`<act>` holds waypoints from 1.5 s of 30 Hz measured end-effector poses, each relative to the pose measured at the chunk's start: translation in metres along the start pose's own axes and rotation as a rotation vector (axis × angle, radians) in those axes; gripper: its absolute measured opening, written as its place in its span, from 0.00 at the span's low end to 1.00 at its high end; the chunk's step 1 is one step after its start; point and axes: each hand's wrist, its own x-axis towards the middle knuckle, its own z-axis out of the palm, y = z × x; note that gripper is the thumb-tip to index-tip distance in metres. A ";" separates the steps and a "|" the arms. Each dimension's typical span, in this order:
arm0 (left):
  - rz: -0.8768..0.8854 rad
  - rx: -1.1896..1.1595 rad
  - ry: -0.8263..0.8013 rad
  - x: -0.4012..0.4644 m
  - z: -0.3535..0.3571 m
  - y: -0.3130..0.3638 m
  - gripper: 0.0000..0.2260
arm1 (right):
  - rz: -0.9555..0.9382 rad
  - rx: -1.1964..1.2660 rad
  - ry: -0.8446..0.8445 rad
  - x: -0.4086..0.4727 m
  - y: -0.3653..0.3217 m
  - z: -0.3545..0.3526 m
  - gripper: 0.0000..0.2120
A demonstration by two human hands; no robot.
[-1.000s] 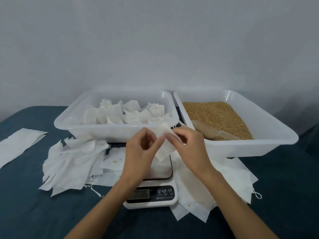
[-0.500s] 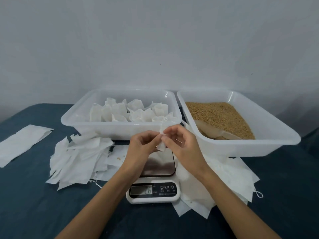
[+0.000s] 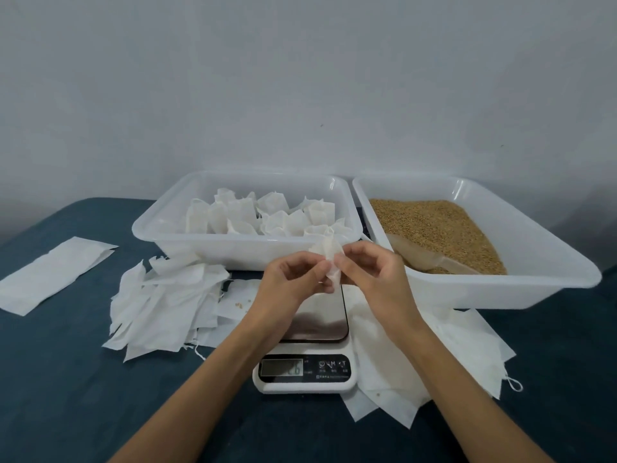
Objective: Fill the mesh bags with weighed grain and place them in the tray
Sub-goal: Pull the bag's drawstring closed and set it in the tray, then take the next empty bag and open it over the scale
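A small white mesh bag is being pinched between the fingertips of the left hand and the right hand, both sets of fingers being curled onto the fabric from opposite sides; the bag is being held in the air above the steel platform of a white digital kitchen scale, just in front of the near wall of the left tray. The scale's display is being shown lit, though its digits are too blurred to be read. Behind the hands, a translucent white plastic tray is being occupied by a cluster of filled white mesh bags standing close together. Just beside it on the right, a second translucent white plastic tray is being used to hold golden-brown grain, in which a pale plastic scoop is lying partly buried. Loose piles of flat, empty white bags are being kept on the dark blue cloth-covered table left of the scale, with more lying under its right side, and a single long white sheet is lying well apart at the far left.
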 end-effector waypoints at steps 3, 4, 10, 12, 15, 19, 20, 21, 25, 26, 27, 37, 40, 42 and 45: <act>-0.027 -0.058 0.092 0.002 0.002 0.001 0.05 | -0.117 -0.145 0.052 -0.002 0.005 0.002 0.06; -0.025 -0.056 0.122 0.002 0.002 0.001 0.06 | -0.167 -0.216 0.054 -0.004 0.005 0.003 0.07; 0.164 0.225 0.021 -0.005 0.004 0.006 0.04 | -0.182 -0.385 0.032 -0.005 0.006 0.006 0.09; 0.183 0.274 0.011 -0.006 0.003 0.007 0.03 | -0.098 -0.245 -0.001 -0.005 0.001 0.006 0.12; 0.158 0.255 0.083 -0.004 -0.001 0.007 0.05 | -0.082 -0.052 0.006 -0.003 -0.007 0.002 0.05; 0.107 0.158 0.087 0.001 -0.004 0.005 0.09 | -0.048 0.093 0.052 0.000 -0.011 -0.003 0.08; 0.087 0.106 0.078 0.001 -0.004 0.005 0.09 | -0.055 0.092 0.058 0.000 -0.013 -0.003 0.09; 0.067 0.065 0.076 0.001 -0.004 0.005 0.08 | -0.079 0.075 0.060 0.000 -0.015 -0.004 0.10; 0.004 -0.056 0.066 -0.001 -0.002 0.012 0.06 | -0.153 0.027 0.068 -0.001 -0.018 -0.004 0.11; 0.001 -0.045 0.073 -0.002 -0.003 0.013 0.08 | -0.154 0.023 0.074 0.000 -0.019 -0.005 0.11; -0.006 -0.026 0.073 -0.002 -0.002 0.013 0.08 | -0.152 0.027 0.072 0.000 -0.019 -0.006 0.10; -0.004 -0.099 0.111 0.000 -0.002 0.013 0.10 | -0.250 -0.234 0.274 0.001 -0.008 -0.011 0.02; -0.024 -0.157 0.058 0.000 -0.003 0.015 0.05 | -0.189 -0.089 0.217 0.001 -0.013 -0.012 0.07; -0.047 -0.174 0.002 -0.001 -0.002 0.014 0.04 | -0.164 -0.089 0.195 0.000 -0.013 -0.012 0.07; -0.042 -0.128 0.042 -0.003 -0.001 0.013 0.05 | -0.134 -0.099 0.181 -0.002 -0.013 -0.011 0.06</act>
